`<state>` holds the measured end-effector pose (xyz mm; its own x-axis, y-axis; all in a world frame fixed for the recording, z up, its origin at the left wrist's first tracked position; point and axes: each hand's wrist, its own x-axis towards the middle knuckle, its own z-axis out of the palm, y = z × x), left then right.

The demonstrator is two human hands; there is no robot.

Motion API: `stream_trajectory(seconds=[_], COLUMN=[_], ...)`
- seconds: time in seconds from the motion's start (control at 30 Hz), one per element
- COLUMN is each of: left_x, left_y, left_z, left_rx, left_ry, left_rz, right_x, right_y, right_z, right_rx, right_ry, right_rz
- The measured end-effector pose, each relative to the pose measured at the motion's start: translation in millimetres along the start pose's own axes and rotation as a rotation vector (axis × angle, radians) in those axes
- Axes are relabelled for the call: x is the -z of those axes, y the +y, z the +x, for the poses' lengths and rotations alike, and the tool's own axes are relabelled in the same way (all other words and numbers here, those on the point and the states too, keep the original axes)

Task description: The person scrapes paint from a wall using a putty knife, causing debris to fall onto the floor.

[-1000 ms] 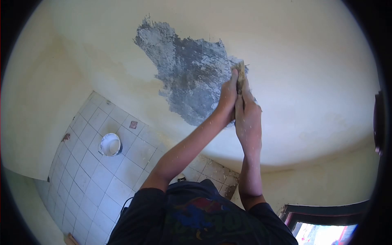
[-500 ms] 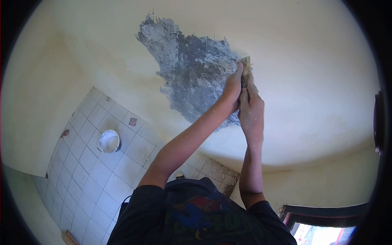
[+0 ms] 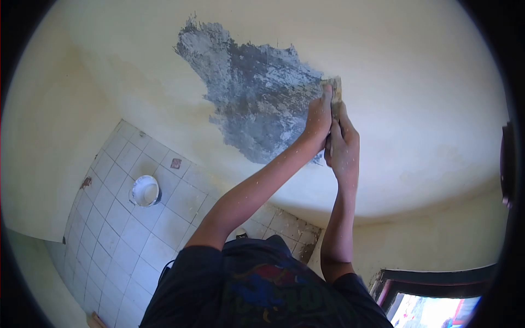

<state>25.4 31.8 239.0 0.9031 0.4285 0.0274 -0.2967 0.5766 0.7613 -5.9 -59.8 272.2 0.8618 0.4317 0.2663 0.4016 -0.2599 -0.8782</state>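
Note:
A putty knife [image 3: 336, 92], its blade pale and smeared, is pressed to the cream wall [image 3: 415, 82] at the right edge of a rough grey patch [image 3: 246, 82]. My left hand [image 3: 319, 116] is closed round it, thumb stretched up along the blade. Just below and to the right, my right hand [image 3: 345, 143] also grips it, a finger reaching up its side. The handle is mostly hidden between my hands. White specks dot both forearms.
A white bucket [image 3: 145, 191] with whitish contents stands on the tiled floor [image 3: 128, 229] at lower left. A dark-framed opening [image 3: 437, 281] lets in light at lower right. One tile bears a reddish-brown square mark [image 3: 175, 163].
Both hands and the putty knife have shifted slightly right relative to the grey patch. The view has moved a little too. My grip looks the same.

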Motion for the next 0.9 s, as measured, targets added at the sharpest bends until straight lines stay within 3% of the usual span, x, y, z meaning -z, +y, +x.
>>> stream_trajectory(seconds=[0.03,0.1,0.17,0.23,0.43,0.47,0.57,0.67,0.73,0.9], left_x=[-3,-4,-3,6,-2,3,9,-1,-5,-1], left_y=[-1,-4,3,-4,-9,-1,2,-11,-1,5], left_z=[-6,-14,-3,-3,-5,7,7,-11,0,-9], left_rx=[-0.003,-0.025,-0.083,-0.099,-0.17,-0.079,-0.052,-0.067,-0.138,-0.028], left_ry=[0.037,0.051,0.096,0.049,0.106,0.078,0.01,0.068,0.09,0.036], left_rz=[-0.001,0.007,0.132,0.094,0.198,0.138,0.111,0.086,0.084,0.037], right_x=[4,10,7,-6,3,-5,0,-1,-15,1], right_y=[-3,-1,-5,4,3,2,1,5,12,-4], right_z=[-7,-15,-1,7,-4,12,5,-8,8,-9], right_rx=[-0.128,-0.152,-0.146,0.007,-0.103,-0.048,0.014,-0.086,0.187,0.058], right_ry=[-0.059,-0.085,-0.105,-0.055,-0.079,-0.063,-0.054,-0.068,0.05,-0.045], right_rz=[0.165,0.2,0.235,0.125,0.202,0.141,0.122,0.151,0.104,0.128])
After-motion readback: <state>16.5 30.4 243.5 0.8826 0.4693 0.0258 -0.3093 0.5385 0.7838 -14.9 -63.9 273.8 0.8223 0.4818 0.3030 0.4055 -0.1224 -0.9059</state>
